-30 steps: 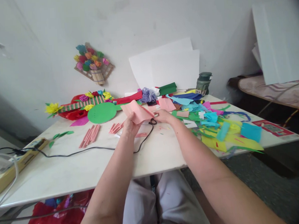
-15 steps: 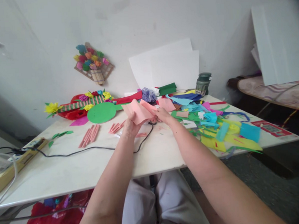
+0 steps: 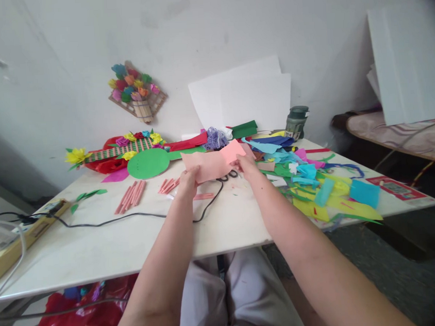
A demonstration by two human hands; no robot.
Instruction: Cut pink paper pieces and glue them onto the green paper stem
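Note:
Both my hands hold a pink paper sheet spread out flat above the white table. My left hand pinches its lower left edge. My right hand pinches its right side. Black scissors lie on the table just below the sheet, partly hidden by it. A small pink strip lies under my left wrist. Rolled pink paper sticks lie to the left, with a smaller bunch of sticks nearer my left hand.
A black cable crosses the table from a power strip at the left. A green paper disc and paper flowers lie behind. Coloured paper scraps cover the right side. White boards lean on the wall beside a green jar.
The pink sheet was folded and bunched between my hands. My hands have moved apart and it is now spread out flat, uncovering the scissors beneath.

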